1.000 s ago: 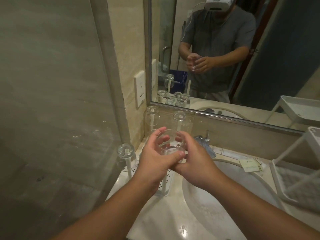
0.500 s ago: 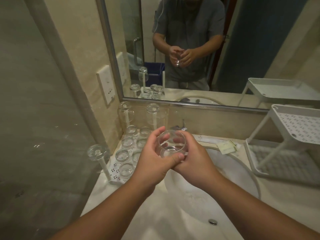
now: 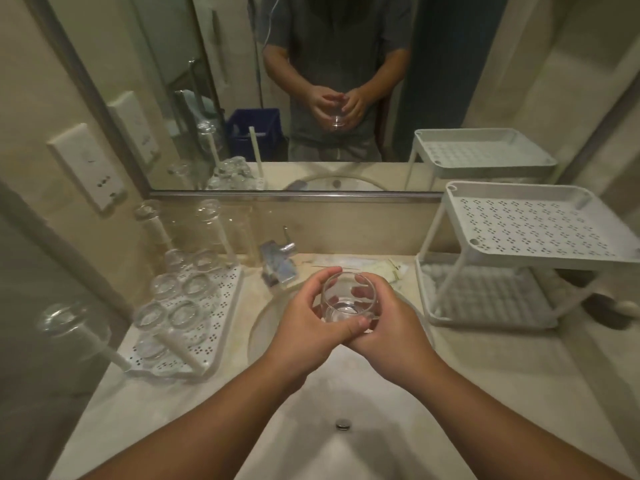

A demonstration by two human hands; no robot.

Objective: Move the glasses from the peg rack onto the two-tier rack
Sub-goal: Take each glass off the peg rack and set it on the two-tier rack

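Head view: both hands' grip, left and right, curls round glass

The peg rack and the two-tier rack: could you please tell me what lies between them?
In the head view, the sink basin with its faucet, and over it both hands holding a glass.

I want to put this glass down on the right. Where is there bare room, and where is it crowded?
The two-tier rack's top shelf shows bare from rim to rim; the lower shelf looks bare too, though partly hidden. The peg rack on the left is crowded with upturned glasses. Both hands, left and right, hold the glass over the sink.
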